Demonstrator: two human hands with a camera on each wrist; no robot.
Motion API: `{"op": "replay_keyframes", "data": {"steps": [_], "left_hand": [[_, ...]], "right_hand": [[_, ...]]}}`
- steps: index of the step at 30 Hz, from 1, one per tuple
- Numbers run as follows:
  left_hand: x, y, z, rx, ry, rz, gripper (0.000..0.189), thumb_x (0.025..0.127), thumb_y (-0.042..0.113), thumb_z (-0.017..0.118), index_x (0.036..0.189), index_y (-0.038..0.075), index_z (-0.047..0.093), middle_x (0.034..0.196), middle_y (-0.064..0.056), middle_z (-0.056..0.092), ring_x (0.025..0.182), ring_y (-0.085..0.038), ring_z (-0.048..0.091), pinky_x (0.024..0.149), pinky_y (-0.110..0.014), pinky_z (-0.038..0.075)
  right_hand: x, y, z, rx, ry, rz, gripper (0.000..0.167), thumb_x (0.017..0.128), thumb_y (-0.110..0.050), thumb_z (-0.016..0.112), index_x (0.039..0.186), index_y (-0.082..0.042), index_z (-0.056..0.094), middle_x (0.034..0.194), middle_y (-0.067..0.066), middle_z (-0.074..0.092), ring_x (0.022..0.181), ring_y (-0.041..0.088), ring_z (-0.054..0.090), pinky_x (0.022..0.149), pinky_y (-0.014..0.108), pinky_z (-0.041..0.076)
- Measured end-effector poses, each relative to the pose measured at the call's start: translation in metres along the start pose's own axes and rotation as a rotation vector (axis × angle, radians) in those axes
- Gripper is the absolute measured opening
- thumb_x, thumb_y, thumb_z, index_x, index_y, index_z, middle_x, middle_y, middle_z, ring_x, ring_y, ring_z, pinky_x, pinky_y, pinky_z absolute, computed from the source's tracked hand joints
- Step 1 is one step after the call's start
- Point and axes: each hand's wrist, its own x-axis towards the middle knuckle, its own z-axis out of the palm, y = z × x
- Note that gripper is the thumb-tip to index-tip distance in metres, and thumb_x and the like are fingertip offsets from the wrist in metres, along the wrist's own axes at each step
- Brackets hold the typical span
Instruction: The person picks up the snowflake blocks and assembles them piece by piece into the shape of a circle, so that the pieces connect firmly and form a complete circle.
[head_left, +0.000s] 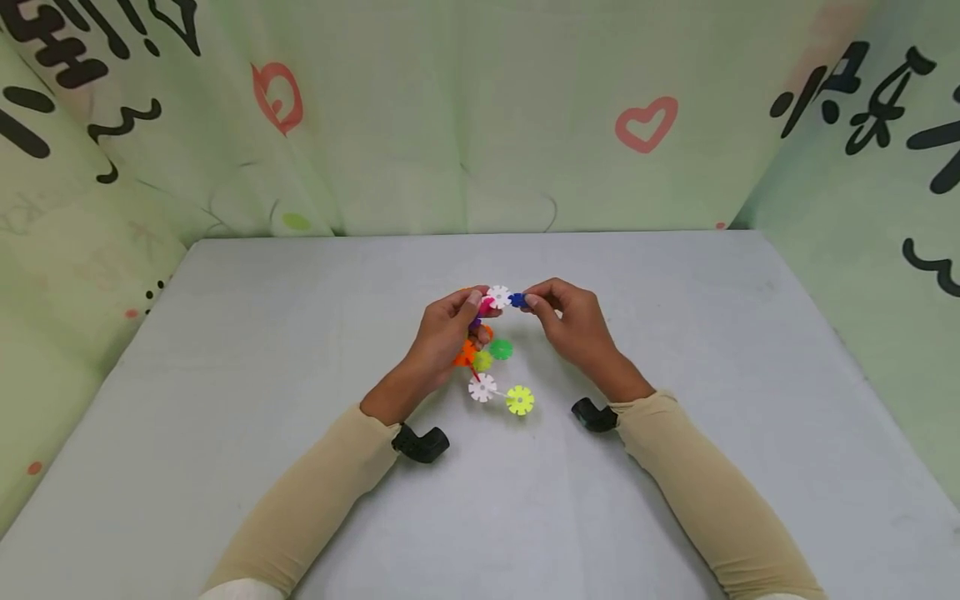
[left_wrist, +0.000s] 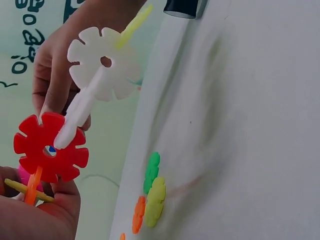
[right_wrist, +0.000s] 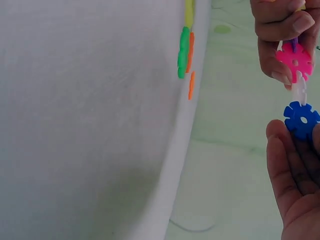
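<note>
Left hand [head_left: 441, 332] gripping chain [left_wrist: 77, 117] of linked plastic discs, raised above pale table [head_left: 300, 400], right hand [head_left: 577, 327] pinching blue disc [head_left: 517, 300] — edge meeting white disc [head_left: 498, 292], green disc [head_left: 501, 349] on table.

Holds left forearm [head_left: 322, 492] and right forearm [head_left: 712, 492] out ahead, angled inward, bare from left wrist [head_left: 390, 395] and right wrist [head_left: 628, 382] on. Works with left hand [head_left: 441, 332] and right hand [head_left: 576, 323] near each other, slightly apart. Grips with curled fingers [right_wrist: 279, 30] of left hand, left thumb [head_left: 468, 309] on top; pinches between right thumb [head_left: 542, 308] and fingertips [right_wrist: 276, 129].
</note>
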Motion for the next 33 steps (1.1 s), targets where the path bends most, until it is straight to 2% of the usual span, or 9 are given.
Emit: {"op": "replay_keyframes", "data": {"steps": [3, 6, 9, 16, 20, 23, 27, 30, 33], "left_hand": [[0.0, 0.0, -0.002, 0.018, 0.01, -0.006, 0.037, 0.103, 0.028, 0.048, 0.133, 0.007, 0.055, 0.107, -0.012, 0.065, 0.065, -0.014, 0.053, 0.065, -0.02, 0.05], [0.0, -0.001, -0.008, 0.034, 0.046, -0.033, 0.036, 0.104, 0.027, 0.047, 0.134, 0.008, 0.054, 0.11, -0.013, 0.065, 0.066, -0.014, 0.054, 0.064, -0.02, 0.049], [0.0, -0.001, -0.014, 0.042, 0.076, -0.074, 0.034, 0.104, 0.026, 0.048, 0.133, 0.011, 0.056, 0.111, -0.012, 0.065, 0.067, -0.014, 0.054, 0.062, -0.02, 0.048], [0.0, 0.003, -0.01, 0.026, 0.003, -0.098, 0.038, 0.102, 0.031, 0.049, 0.135, 0.014, 0.056, 0.112, -0.01, 0.066, 0.068, -0.015, 0.056, 0.066, -0.021, 0.05], [-0.001, 0.005, -0.006, 0.012, -0.003, -0.089, 0.036, 0.103, 0.031, 0.048, 0.134, 0.016, 0.057, 0.111, -0.01, 0.066, 0.067, -0.015, 0.056, 0.065, -0.021, 0.05], [-0.001, 0.005, -0.006, -0.006, -0.013, -0.083, 0.035, 0.103, 0.03, 0.048, 0.133, 0.014, 0.057, 0.111, -0.011, 0.066, 0.066, -0.015, 0.055, 0.063, -0.02, 0.05], [-0.001, 0.004, -0.006, -0.035, -0.021, -0.084, 0.034, 0.102, 0.029, 0.049, 0.131, 0.012, 0.058, 0.109, -0.011, 0.066, 0.064, -0.014, 0.054, 0.061, -0.02, 0.05], [0.0, 0.004, -0.005, -0.039, -0.021, -0.082, 0.034, 0.102, 0.029, 0.05, 0.13, 0.012, 0.059, 0.108, -0.011, 0.067, 0.063, -0.014, 0.054, 0.061, -0.021, 0.051], [0.0, 0.004, -0.004, -0.029, -0.03, -0.071, 0.035, 0.102, 0.029, 0.05, 0.132, 0.013, 0.058, 0.109, -0.012, 0.067, 0.063, -0.014, 0.055, 0.062, -0.021, 0.051]], "right_hand": [[-0.001, 0.001, -0.001, -0.092, 0.031, -0.082, 0.007, 0.093, -0.001, 0.063, 0.098, 0.004, 0.062, 0.089, 0.012, 0.069, 0.08, 0.021, 0.069, 0.067, 0.033, 0.054], [0.0, 0.004, -0.004, -0.119, 0.059, -0.096, 0.007, 0.092, 0.002, 0.063, 0.098, 0.006, 0.062, 0.088, 0.013, 0.068, 0.076, 0.021, 0.069, 0.063, 0.028, 0.053], [0.001, 0.006, -0.006, -0.056, 0.043, -0.046, 0.008, 0.092, 0.0, 0.065, 0.097, 0.006, 0.064, 0.088, 0.013, 0.07, 0.075, 0.021, 0.07, 0.064, 0.02, 0.052], [0.0, 0.003, -0.003, 0.178, -0.051, 0.051, 0.012, 0.09, -0.004, 0.067, 0.098, 0.004, 0.071, 0.091, 0.012, 0.072, 0.081, 0.025, 0.07, 0.075, 0.023, 0.054], [0.0, 0.001, -0.002, 0.202, -0.037, 0.071, 0.012, 0.091, -0.002, 0.066, 0.099, 0.005, 0.07, 0.091, 0.014, 0.072, 0.082, 0.025, 0.07, 0.076, 0.021, 0.054], [0.0, 0.002, -0.003, 0.239, -0.012, 0.085, 0.012, 0.09, 0.004, 0.064, 0.1, 0.009, 0.069, 0.092, 0.019, 0.071, 0.083, 0.031, 0.069, 0.077, 0.021, 0.053], [0.0, 0.005, -0.004, 0.285, -0.031, 0.098, 0.013, 0.091, 0.007, 0.062, 0.102, 0.013, 0.067, 0.095, 0.025, 0.07, 0.087, 0.038, 0.068, 0.079, 0.023, 0.053], [-0.001, 0.006, -0.005, 0.314, -0.055, 0.121, 0.014, 0.092, 0.005, 0.062, 0.103, 0.012, 0.068, 0.097, 0.024, 0.07, 0.089, 0.035, 0.069, 0.081, 0.024, 0.053], [-0.001, 0.007, -0.007, 0.405, -0.054, 0.165, 0.016, 0.093, 0.001, 0.061, 0.104, 0.011, 0.067, 0.098, 0.021, 0.07, 0.089, 0.027, 0.07, 0.082, 0.028, 0.054]]}}
